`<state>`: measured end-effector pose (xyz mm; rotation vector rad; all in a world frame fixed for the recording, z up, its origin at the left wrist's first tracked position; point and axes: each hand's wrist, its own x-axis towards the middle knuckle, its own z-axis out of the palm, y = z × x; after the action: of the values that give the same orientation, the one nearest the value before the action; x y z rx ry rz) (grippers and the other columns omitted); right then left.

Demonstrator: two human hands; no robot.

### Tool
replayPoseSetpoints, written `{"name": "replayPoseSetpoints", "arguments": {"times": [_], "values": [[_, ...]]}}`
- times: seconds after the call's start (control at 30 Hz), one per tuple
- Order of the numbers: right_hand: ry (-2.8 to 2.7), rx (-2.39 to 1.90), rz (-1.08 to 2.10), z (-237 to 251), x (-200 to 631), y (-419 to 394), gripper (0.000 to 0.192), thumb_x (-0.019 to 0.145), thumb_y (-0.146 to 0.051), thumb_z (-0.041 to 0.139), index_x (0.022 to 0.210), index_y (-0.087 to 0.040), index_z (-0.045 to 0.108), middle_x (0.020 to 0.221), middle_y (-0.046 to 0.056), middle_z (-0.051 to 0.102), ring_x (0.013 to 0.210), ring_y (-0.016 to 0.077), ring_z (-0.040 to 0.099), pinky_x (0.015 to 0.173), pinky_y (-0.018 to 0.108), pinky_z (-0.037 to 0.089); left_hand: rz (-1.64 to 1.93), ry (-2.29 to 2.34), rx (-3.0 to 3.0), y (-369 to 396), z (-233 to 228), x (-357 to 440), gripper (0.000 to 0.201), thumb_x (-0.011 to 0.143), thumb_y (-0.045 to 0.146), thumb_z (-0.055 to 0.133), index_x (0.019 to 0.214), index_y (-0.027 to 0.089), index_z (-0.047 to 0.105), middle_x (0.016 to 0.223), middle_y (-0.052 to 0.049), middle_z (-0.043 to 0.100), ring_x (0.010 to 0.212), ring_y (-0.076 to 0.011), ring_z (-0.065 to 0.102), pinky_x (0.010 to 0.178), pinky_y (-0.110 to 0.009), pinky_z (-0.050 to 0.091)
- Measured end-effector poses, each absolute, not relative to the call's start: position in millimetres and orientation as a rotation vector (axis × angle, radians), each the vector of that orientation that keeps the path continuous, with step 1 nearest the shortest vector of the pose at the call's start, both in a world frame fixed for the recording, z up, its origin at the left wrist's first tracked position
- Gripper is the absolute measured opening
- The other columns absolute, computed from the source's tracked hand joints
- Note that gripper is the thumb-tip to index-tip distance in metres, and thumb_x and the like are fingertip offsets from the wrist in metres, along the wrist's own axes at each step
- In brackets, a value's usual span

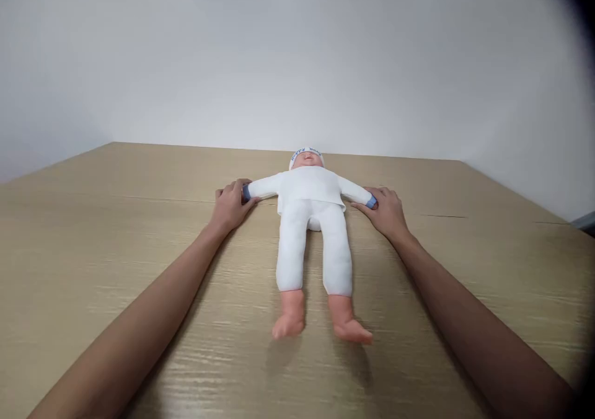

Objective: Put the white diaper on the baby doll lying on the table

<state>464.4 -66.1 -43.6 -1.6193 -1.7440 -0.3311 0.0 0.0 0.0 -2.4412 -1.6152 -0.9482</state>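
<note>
A doll (311, 220) in white clothes lay face-up on the wooden table (93, 233). The left hand (231, 206) and right hand (385, 210) each grasped one blue-cuffed sleeve end; a white wall (297, 66) stood behind.

Staged workspace: bare wooden table (93, 233), plain white partition (297, 66).

We see a baby doll (312, 220) lying on its back on the wooden table (93, 270), near the middle, head toward the wall (297, 66) behind the table and feet toward us. Its arms spread out to either side. Our left hand (231, 206) rests on the table at the end of the doll's arm on the left, touching it; our right hand (385, 211) touches the end of the arm on the right.
</note>
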Motion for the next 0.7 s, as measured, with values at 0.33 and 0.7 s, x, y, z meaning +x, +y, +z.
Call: {"name": "replayPoseSetpoints", "arguments": {"times": [0.33,0.7], "values": [[-1.8,-1.645,-0.218,-52.6,472.4,-57.1,0.063,0.103,-0.072,0.059,0.14,-0.023,0.07,0.124,0.016,0.069,0.111,0.0389,0.059,0.1,0.051,0.047,-0.959,-1.666,-2.447,3.9,-3.3,-2.2,0.05,0.097,0.057,0.067,0.135,0.026,0.059,0.134,-0.011,0.072,0.122,-0.0354,0.064,0.107,-0.049,0.039],[-1.789,-1.69,-0.118,-54.6,472.1,-56.5,0.066,0.094,-0.061,0.067,0.144,-0.018,0.061,0.136,0.017,0.066,0.121,0.041,0.057,0.105,0.054,0.046,-0.949,-1.717,-2.466,-2.1,0.4,-0.7,0.064,0.093,0.06,0.067,0.144,0.023,0.056,0.141,-0.015,0.068,0.128,-0.0389,0.059,0.11,-0.053,0.04]]}}
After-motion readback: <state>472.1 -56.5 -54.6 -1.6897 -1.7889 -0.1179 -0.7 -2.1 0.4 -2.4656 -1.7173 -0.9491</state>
